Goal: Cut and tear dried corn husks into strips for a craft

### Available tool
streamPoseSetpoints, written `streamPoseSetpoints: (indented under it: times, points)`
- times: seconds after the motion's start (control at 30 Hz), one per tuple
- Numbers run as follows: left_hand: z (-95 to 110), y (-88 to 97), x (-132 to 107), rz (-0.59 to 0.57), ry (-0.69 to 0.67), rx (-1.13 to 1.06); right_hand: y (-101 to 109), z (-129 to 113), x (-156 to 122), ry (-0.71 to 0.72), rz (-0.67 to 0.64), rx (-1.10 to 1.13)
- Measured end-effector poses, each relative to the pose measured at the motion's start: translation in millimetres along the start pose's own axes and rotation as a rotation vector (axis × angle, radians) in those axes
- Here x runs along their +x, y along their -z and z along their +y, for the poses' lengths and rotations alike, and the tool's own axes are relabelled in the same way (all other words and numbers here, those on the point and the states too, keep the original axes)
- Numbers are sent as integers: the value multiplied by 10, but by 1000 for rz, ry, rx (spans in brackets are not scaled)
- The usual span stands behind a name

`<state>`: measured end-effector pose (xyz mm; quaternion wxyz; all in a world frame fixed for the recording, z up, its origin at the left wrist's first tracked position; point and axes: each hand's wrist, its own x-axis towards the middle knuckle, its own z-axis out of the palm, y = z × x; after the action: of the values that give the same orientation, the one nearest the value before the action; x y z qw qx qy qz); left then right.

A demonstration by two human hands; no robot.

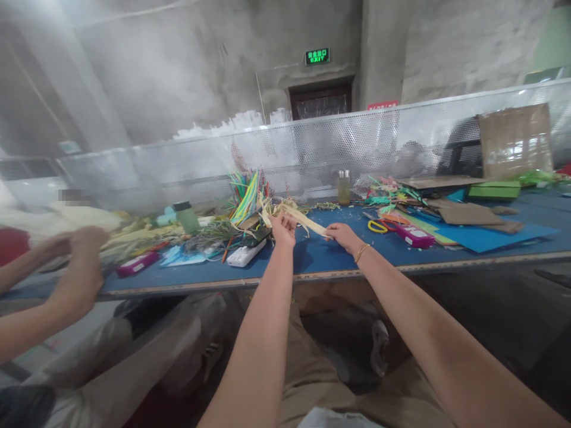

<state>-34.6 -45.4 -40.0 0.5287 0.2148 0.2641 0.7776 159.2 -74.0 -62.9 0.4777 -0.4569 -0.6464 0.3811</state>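
A pale, straw-coloured strip stretches between my two hands above the blue tabletop. My left hand is closed on its left part, where several loose, curling ends stick out around the fingers. With thumb and fingers together, my right hand pinches the strip's right end. Whether the strip is paper, husk or another material I cannot tell. Close to my left hand, a white device lies near the table's front edge, and a bundle of coloured thin stems stands behind.
On the left a co-worker's hands are raised over the table. A green bottle and a purple box lie that way. Yellow-handled scissors, another purple box and blue sheets are on the right. A perforated metal screen runs behind.
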Motion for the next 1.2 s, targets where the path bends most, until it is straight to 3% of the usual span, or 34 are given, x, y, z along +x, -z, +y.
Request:
streamPoseSetpoints:
  times: [0.1, 0.23, 0.33, 0.5, 0.67, 1.2]
  points:
    - [-39, -30, -37, -38, 70, 93, 10, 8, 27, 16, 45, 84]
    - [-155, -47, -63, -237, 175, 272, 16, 27, 59, 4, 81, 192]
    - [-211, -52, -86, -316, 187, 340, 16, 40, 63, 6, 64, 243]
    - [-196, -55, -106, -259, 62, 387, 2, 28, 28, 23, -49, 153]
    - [-190, -38, -81, -166, -40, 448, -11, 5, -7, 51, -60, 104]
    - [-144, -109, -175, -356, 29, 290, 10, 76, 57, 35, 89, -20]
